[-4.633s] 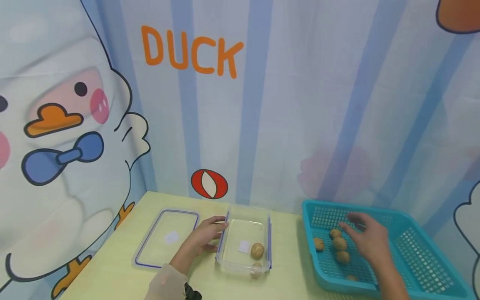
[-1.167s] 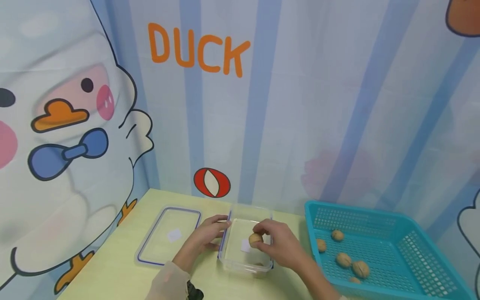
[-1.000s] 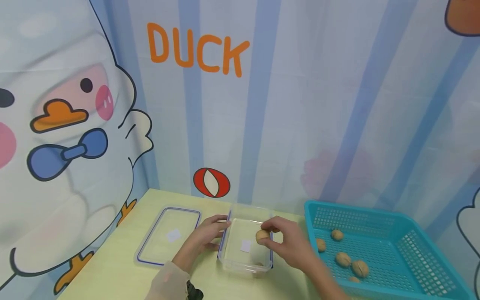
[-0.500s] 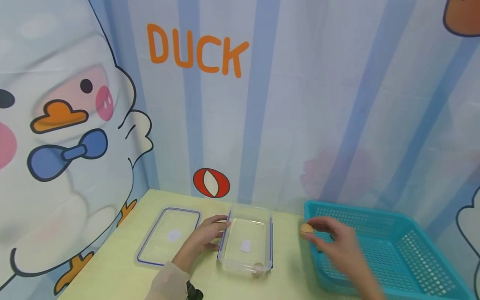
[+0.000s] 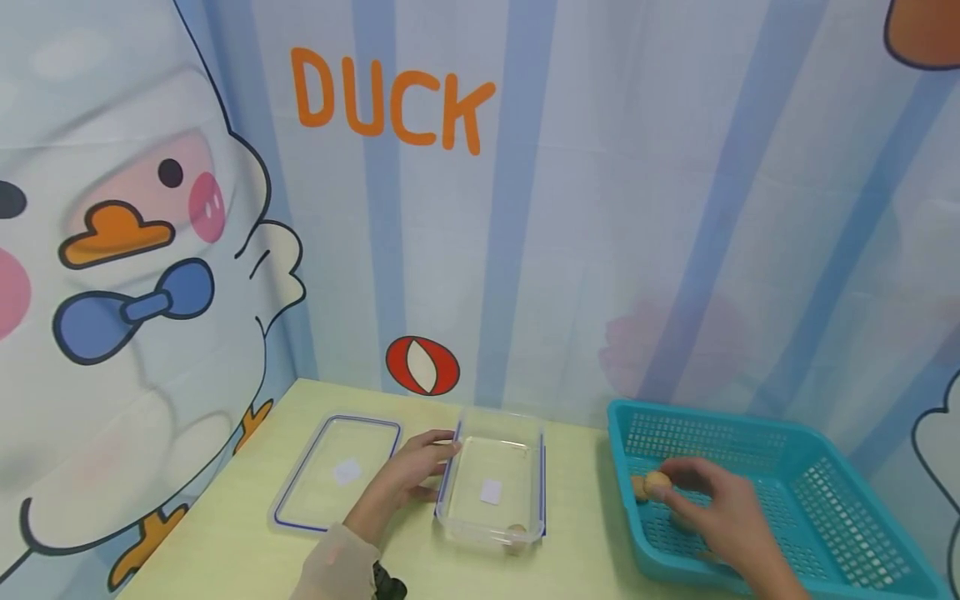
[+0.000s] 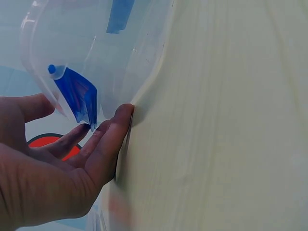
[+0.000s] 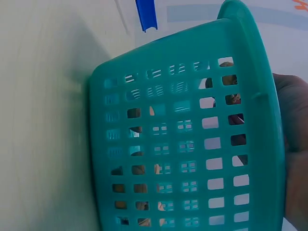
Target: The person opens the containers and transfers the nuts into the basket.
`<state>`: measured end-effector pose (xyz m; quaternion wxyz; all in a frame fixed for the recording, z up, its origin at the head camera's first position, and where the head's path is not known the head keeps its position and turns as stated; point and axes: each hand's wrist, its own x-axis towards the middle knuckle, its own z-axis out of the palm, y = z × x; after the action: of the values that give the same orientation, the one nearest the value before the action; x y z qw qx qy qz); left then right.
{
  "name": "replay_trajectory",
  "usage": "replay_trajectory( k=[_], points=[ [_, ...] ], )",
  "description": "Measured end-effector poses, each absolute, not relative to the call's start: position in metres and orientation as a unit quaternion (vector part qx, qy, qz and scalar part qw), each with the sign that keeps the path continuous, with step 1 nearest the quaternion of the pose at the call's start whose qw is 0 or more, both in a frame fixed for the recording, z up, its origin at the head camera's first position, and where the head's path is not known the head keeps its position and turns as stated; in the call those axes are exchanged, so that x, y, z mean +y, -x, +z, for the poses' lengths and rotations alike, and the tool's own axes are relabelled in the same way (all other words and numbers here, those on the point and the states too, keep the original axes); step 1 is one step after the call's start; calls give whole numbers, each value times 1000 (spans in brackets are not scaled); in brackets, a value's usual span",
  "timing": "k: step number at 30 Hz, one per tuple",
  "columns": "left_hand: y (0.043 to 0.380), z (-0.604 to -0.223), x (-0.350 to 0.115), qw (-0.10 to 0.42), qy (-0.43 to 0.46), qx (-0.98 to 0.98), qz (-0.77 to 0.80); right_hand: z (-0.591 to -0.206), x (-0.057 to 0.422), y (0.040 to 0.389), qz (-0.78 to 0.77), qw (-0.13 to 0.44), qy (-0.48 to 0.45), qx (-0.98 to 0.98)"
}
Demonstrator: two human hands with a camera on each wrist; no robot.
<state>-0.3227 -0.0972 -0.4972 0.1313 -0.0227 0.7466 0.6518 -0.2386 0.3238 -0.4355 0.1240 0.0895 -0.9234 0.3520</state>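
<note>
My right hand (image 5: 720, 512) pinches a walnut (image 5: 657, 484) between thumb and fingers, low over the left part of the turquoise plastic basket (image 5: 712, 414). Another walnut (image 5: 639, 488) lies beside it, and more are partly hidden under the hand. My left hand (image 5: 412, 471) touches the left side of a clear plastic food container (image 5: 495, 462), which stands uncovered; its fingers look fairly straight in the left wrist view, near a blue clasp (image 6: 79, 96). One walnut (image 5: 517, 533) shows in the container's front right corner. In the right wrist view the basket wall (image 7: 192, 43) hides most of the right hand.
The container's clear lid (image 5: 337, 475) with a blue seal lies flat to the left, on the pale yellow table (image 5: 573, 500). A strip of table separates container and basket. Behind stands a printed curtain (image 5: 570, 250) with a duck picture.
My right hand has carried a walnut from above the container rightward and down into the basket area. The left hand has stayed at the container's side.
</note>
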Motion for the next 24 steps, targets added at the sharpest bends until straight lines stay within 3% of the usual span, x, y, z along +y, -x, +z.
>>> replay_trajectory(
  k=[11, 24],
  points=[
    [323, -496, -98, 130, 19, 749, 650, -439, 331, 245, 335, 70, -95, -935],
    [322, -498, -98, 133, 16, 745, 653, -442, 333, 247, 325, 72, -100, -938]
  ],
)
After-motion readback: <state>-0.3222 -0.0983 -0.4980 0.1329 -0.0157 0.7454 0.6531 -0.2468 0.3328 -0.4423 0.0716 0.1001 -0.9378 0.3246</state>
